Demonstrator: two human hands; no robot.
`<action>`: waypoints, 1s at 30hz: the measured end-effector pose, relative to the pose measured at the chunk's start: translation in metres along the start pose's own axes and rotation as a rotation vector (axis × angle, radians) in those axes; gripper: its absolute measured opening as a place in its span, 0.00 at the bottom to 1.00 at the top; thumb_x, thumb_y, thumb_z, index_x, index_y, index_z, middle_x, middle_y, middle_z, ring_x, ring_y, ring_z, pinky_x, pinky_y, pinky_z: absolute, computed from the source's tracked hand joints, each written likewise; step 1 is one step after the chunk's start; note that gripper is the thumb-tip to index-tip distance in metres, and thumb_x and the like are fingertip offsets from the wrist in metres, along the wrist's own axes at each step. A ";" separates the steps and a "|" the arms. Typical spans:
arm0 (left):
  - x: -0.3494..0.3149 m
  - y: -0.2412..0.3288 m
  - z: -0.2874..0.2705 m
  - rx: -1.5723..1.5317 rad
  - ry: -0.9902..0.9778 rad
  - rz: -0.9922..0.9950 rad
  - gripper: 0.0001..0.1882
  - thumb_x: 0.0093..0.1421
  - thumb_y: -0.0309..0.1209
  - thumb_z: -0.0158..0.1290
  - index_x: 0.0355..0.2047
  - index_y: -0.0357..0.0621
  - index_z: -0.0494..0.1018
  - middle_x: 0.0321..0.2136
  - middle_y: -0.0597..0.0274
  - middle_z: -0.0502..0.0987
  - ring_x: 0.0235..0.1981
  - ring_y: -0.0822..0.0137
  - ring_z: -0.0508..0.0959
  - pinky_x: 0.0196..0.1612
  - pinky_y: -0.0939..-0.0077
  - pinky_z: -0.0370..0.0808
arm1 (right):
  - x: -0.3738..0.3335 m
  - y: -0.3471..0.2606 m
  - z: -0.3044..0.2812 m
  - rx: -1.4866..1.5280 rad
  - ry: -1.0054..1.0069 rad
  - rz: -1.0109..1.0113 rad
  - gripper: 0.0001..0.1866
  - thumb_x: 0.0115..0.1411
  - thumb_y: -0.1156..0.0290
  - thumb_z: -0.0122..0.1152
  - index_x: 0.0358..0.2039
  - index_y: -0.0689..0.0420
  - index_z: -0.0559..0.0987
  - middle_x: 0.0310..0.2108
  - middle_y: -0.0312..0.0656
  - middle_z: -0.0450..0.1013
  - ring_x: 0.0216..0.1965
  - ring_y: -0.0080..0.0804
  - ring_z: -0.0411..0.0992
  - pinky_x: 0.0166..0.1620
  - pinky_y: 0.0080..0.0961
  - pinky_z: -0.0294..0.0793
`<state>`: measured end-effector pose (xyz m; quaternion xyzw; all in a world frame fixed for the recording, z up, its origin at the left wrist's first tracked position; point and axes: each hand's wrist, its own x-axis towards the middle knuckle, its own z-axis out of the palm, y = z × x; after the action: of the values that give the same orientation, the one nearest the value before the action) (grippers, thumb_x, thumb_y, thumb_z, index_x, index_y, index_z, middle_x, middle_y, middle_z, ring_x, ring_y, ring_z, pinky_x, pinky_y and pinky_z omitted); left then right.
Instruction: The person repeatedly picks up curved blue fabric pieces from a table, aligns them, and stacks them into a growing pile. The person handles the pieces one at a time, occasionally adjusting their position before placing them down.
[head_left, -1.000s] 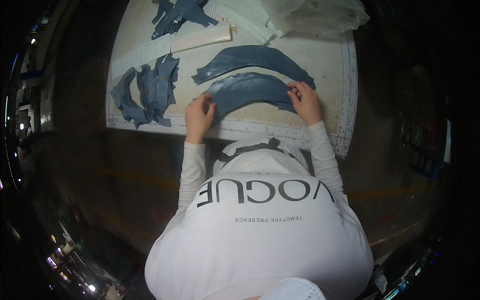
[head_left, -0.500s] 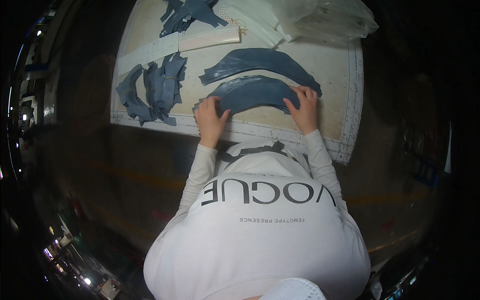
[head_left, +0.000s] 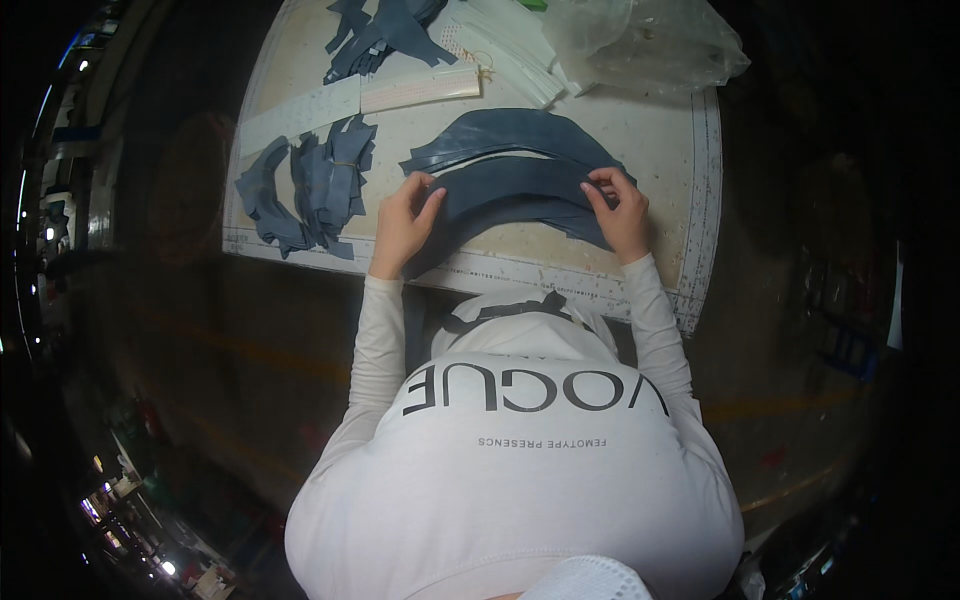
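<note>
A curved dark blue-grey sheet piece (head_left: pixel 505 185) stretches between my two hands, its left end hanging low toward the table's near edge. My left hand (head_left: pixel 404 226) pinches its upper left edge between thumb and fingers. At the right end, my right hand (head_left: pixel 624 214) grips the same piece with thumb and fingertips. Beneath it, part of the near stack (head_left: pixel 585 228) of like curved pieces shows on the right; the rest is covered. Just beyond lies a second curved stack (head_left: pixel 515 128) of the same material.
Bundled blue-grey pieces (head_left: pixel 330 180) lie at the left of the white-bordered table (head_left: pixel 690 240). Farther off are another blue-grey bundle (head_left: pixel 385 40), pale printed strips (head_left: pixel 420 88), white strips (head_left: pixel 505 50) and a clear plastic bag (head_left: pixel 650 45).
My hands were resting on the ends of the near stack. Now they have moved slightly apart and hold a curved piece raised from it, its left end swung toward me.
</note>
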<state>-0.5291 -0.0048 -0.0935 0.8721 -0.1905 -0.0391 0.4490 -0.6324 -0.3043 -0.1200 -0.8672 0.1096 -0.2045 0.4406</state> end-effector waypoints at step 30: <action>0.044 -0.025 -0.003 0.229 0.016 0.073 0.26 0.46 0.39 0.68 0.43 0.43 0.74 0.36 0.56 0.78 0.34 0.59 0.78 0.38 0.69 0.75 | 0.024 0.016 0.015 -0.269 -0.101 -0.192 0.20 0.47 0.67 0.72 0.42 0.53 0.78 0.40 0.41 0.70 0.43 0.42 0.69 0.47 0.34 0.70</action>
<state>-0.4803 -0.0053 -0.1077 0.9104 -0.2219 0.0062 0.3491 -0.6039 -0.3119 -0.1349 -0.9340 0.0305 -0.1853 0.3041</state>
